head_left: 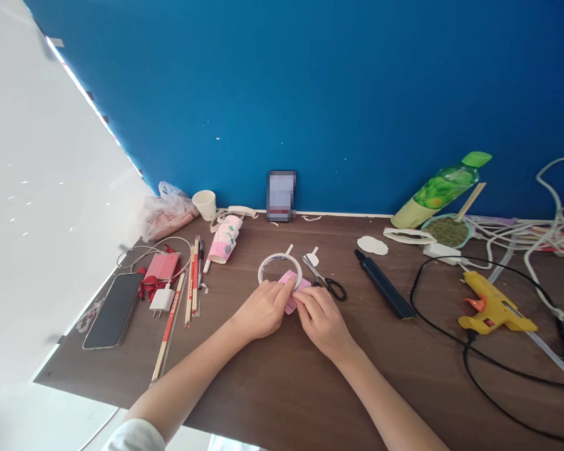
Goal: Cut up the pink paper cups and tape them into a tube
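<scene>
At the middle of the dark table, my left hand (264, 309) has its fingers closed on a white ring (262, 266) and the pink piece (290, 306) by its lower edge. My right hand (323, 318) meets it there, its fingertips pinched at the right side of the pink piece. The fingers hide part of the ring and of the pink piece. Just beyond my right hand lie black-handled scissors (329, 283), partly opened, beside a small white cutout (313, 257).
Left are a phone (113, 310), a charger (161, 299), chopsticks (169, 332), a pink paper cup (224, 240) and a white cup (204, 203). Right are a dark blue tool (385, 285), a yellow glue gun (496, 305) with its cord, and a green bottle (442, 191). A device (281, 195) leans on the blue wall.
</scene>
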{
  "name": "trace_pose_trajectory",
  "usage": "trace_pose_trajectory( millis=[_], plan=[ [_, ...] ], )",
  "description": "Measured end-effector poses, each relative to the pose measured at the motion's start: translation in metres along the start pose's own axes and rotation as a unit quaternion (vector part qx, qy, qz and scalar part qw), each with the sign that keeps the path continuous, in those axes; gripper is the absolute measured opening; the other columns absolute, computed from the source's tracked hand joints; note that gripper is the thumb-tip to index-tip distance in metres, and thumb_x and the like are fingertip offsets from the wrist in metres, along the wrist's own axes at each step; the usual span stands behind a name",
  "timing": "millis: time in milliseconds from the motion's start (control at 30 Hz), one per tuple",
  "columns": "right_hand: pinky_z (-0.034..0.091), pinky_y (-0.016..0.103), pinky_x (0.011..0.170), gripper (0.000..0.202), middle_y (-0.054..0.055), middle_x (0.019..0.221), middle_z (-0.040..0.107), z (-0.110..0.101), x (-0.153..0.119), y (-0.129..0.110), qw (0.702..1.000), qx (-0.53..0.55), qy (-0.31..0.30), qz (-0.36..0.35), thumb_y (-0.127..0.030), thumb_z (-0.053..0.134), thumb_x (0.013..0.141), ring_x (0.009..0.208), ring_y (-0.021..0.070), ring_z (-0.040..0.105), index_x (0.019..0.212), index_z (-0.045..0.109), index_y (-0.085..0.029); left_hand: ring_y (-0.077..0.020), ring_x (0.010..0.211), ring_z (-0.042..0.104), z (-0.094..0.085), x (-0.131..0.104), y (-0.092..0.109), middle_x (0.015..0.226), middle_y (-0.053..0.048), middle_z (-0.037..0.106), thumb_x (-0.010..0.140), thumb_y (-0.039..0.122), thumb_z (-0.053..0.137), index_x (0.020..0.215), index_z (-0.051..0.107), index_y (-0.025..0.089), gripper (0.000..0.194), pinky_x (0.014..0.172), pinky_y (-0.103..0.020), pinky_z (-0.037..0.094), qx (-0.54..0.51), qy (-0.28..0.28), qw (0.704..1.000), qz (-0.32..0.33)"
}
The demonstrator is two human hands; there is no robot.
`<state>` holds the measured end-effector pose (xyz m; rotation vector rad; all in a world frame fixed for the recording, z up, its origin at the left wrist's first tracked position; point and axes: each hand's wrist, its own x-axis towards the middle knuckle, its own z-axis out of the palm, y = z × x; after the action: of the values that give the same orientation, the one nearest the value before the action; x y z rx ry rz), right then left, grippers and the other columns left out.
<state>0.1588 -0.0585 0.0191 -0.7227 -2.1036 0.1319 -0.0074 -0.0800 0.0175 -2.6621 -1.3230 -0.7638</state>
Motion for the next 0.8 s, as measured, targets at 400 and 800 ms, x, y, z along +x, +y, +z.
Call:
trace_pose_trajectory(
  millis=[400,800],
  plan=[
    [0.048,0.033,0.067,0.026,0.006,0.081,0.060,0.0010,-0.0008,0.0013,1.000,0.010,0.013,-0.016,-0.004,0.050,0.081,0.073,0.0181,0.056,0.101,0.054,-0.021,-0.0245,0.101,0.054,-0.0023,-0.0041,-0.0011,0.112,-0.018,0.054,0.080,-0.002,0.026,0.143,-0.013,0.013,0.076,0.081,-0.041,0.048,-0.115,-0.015,0.993,0.004],
    [0.043,0.031,0.068,0.021,0.003,0.076,0.060,-0.0051,0.0068,0.0005,0.978,-0.161,0.034,-0.129,-0.004,0.050,0.081,0.074,0.0152,0.059,0.088,0.060,-0.022,-0.0220,0.098,0.057,-0.0090,-0.0030,-0.0022,0.108,-0.014,0.059,0.088,0.007,0.027,0.145,0.006,0.018,0.061,0.087,-0.042,0.047,-0.206,-0.040,0.978,-0.013]
  ],
)
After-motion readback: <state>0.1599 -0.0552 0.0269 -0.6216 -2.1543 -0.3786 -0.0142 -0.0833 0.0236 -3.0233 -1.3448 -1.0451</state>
